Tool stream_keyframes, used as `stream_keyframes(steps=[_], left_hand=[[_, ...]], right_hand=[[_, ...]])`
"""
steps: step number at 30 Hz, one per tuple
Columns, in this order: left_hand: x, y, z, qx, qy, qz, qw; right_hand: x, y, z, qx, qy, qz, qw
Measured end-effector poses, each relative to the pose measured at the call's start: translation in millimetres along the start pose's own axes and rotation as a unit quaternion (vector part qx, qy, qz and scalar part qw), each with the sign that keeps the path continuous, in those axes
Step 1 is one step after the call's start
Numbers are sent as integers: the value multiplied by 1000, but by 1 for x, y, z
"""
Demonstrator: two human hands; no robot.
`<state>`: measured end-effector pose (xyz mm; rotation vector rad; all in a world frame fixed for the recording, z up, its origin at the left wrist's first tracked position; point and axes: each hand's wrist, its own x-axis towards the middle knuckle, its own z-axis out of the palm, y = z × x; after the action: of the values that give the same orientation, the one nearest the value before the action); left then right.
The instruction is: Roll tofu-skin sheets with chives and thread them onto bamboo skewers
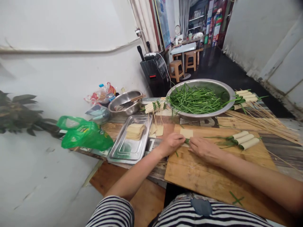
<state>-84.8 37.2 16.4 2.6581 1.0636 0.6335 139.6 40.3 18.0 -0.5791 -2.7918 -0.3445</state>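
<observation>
A pale, square tofu sheet (186, 132) lies on the wooden cutting board (196, 176), with a small bundle of green chives (187, 141) across its near part. My left hand (174, 143) pinches the left end of the bundle and sheet edge. At the right end, my right hand (203, 149) has its fingers curled over the same edge, which they partly hide. Several finished tofu rolls (242, 138) with chives sticking out rest on the board to the right of my right hand.
Behind the board stands a large metal basin (201, 81) of loose chives (195, 101). Bamboo skewers (265, 123) lie at right. To the left are a metal tray (127, 154) with stacked tofu sheets (134, 131), skewered rolls (151, 107), a metal bowl (127, 108) and a green bag (85, 134).
</observation>
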Motion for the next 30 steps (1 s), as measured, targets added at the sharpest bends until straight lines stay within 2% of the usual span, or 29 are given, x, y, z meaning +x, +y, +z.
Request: stream_keyframes(steps=[6,12,15,18,23,27,30], left_hand=[[8,-6,-8,32,4,81,996],[12,-3,-15,44,-12,97,994],[11,-3,-16,47,-15,111,993],[8,-7,-12,50,-6,125,991],[8,-9,-3,91,22,106,990],[8,2,-4,97,31,87,991],[2,15,-3,82,41,57,994]], right_hand=[[7,-6,-7,-24,-98,19,995],[12,-7,-13,13,-115,70,991],[13,-2,-8,52,-98,87,990],[11,4,-2,105,-54,117,986],[10,7,2,161,21,124,979],[8,8,1,205,44,122,970],[6,11,0,293,69,115,947]])
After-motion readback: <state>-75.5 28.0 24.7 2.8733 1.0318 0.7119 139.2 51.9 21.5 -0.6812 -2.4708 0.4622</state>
